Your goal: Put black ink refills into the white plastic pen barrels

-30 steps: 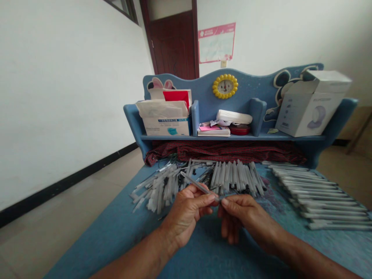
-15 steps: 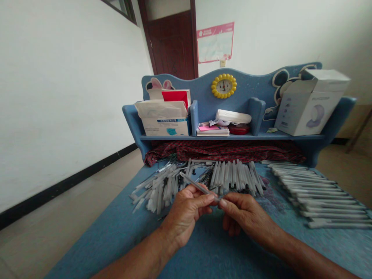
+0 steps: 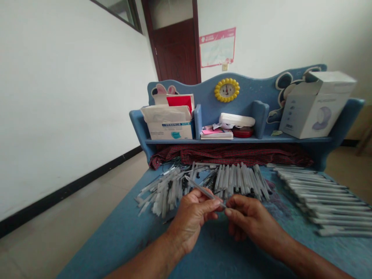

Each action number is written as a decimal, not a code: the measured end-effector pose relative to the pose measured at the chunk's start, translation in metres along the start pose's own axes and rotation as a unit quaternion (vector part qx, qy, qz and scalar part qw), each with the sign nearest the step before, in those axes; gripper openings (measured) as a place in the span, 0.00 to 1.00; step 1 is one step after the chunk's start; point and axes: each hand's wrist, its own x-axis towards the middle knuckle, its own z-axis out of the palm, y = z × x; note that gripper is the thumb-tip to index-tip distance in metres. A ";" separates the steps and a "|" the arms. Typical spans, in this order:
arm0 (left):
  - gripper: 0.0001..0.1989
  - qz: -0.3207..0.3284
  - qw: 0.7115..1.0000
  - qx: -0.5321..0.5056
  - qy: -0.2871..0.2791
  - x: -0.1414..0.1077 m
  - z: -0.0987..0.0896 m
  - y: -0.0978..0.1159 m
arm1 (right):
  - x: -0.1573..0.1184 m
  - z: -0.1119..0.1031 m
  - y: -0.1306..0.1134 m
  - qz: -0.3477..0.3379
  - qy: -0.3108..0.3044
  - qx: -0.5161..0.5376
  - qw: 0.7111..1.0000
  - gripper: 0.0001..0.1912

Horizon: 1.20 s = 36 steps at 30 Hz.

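My left hand [image 3: 193, 217] pinches a translucent pen barrel [image 3: 200, 188] that slants from upper left to lower right. At the barrel's lower end my right hand [image 3: 247, 217] is closed with thumb and forefinger together on its tip; anything smaller between those fingers is hidden. Behind my hands lie a loose heap of clear barrels and caps [image 3: 167, 190] at the left and a row of clear pieces [image 3: 236, 178] in the middle, with dark parts among them. Pens laid side by side [image 3: 328, 201] form a stack at the right.
A blue shelf unit [image 3: 212, 141] stands at the table's back, holding a mask box [image 3: 171, 130], papers [image 3: 216, 134] and a white carton [image 3: 314, 108]. Checkered cloth [image 3: 226, 155] is bunched beneath it. The blue table [image 3: 116, 240] has its left edge beside the floor.
The whole view has shifted, so things appear slightly lower and further right. Both hands keep their hold at the barrel, with hardly any change in pose.
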 end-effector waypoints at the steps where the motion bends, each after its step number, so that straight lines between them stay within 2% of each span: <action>1: 0.12 0.000 1.000 0.001 -0.001 0.000 0.000 0.000 | 0.000 0.000 0.001 0.006 -0.011 0.000 1.000 0.20; 4: 0.11 -0.003 1.000 0.005 -0.002 -0.001 0.000 0.000 | 0.001 0.001 0.003 0.031 -0.031 0.014 0.999 0.23; 10: 0.11 0.002 1.000 0.020 0.011 -0.003 0.001 0.001 | 0.001 0.001 0.003 0.039 -0.018 0.024 0.999 0.22; 14: 0.11 0.010 1.000 0.018 -0.003 -0.003 0.000 -0.001 | 0.001 0.002 0.001 0.051 -0.019 0.033 0.998 0.23; 19: 0.12 0.020 0.999 0.010 -0.025 -0.003 0.001 -0.002 | -0.001 0.002 0.000 0.083 -0.060 0.112 0.988 0.22; 24: 0.14 0.024 0.999 0.021 -0.035 -0.005 0.001 0.002 | -0.004 0.001 0.002 0.086 -0.083 0.158 0.980 0.20; 27: 0.11 0.014 0.999 0.037 -0.018 -0.002 -0.002 0.004 | -0.003 0.001 0.002 0.076 -0.071 0.148 0.984 0.21; 31: 0.13 0.018 0.997 0.057 0.041 0.002 -0.007 0.007 | -0.003 0.001 0.000 0.078 -0.054 0.117 0.989 0.23; 36: 0.11 0.016 0.999 0.041 0.018 0.003 -0.009 0.008 | -0.003 -0.003 0.000 0.088 -0.062 0.142 0.984 0.21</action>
